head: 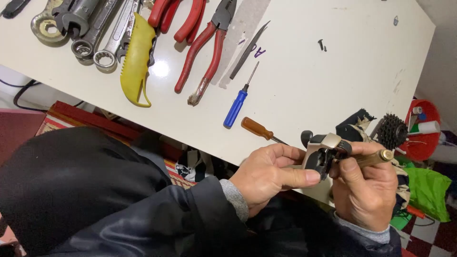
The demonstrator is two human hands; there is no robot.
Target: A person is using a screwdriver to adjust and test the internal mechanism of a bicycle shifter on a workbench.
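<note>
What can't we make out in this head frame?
- Small beige and black part: its underside is hidden by the left hand and right hand.
- Brown-handled screwdriver: its tip is hidden behind the left hand.
- Wrenches and red pliers: cut off by the top edge.
- Two dark specks: too small to identify.

Both hands [271,176] [364,190] gripping small beige-black part [323,151], white table [304,76]

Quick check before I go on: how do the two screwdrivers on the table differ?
The blue-handled screwdriver lies free on the white table, its whole thin shaft in view; the brown-handled screwdriver has its shaft running behind the left hand, tip hidden. The blue handle is slim and straight, the brown one thicker and rounded. The blue one's shaft points toward the pliers' side, the brown one's toward the hands. Both lie flat near the table's edge.
</note>
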